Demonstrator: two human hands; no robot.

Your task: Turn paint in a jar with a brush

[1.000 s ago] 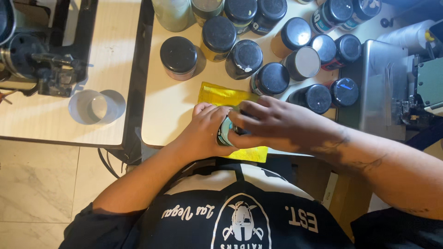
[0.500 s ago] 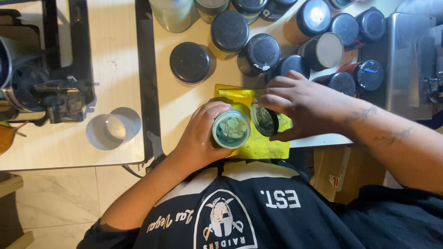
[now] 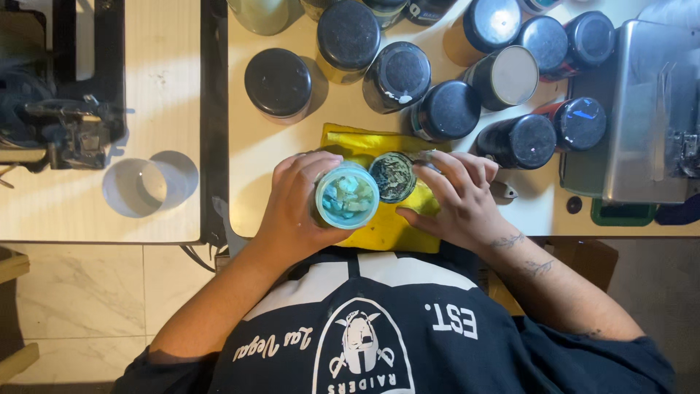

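Observation:
My left hand [image 3: 295,204] is wrapped around an open jar [image 3: 347,195] filled with pale blue-green lumps, held upright over a yellow cloth [image 3: 383,226]. My right hand [image 3: 456,197] holds the jar's round lid [image 3: 392,176] just to the right of the jar's mouth, its stained inside facing up. Both hands are at the near edge of the light table [image 3: 248,182], close to my chest.
Several dark-lidded jars [image 3: 278,82] and cans [image 3: 518,140] crowd the back of the table. A metal box [image 3: 649,109] stands at the right. On the left table sit an empty clear cup [image 3: 138,188] and a black machine [image 3: 65,124].
The lid has come off the jar and moved right in my right hand. The jar's contents are now exposed.

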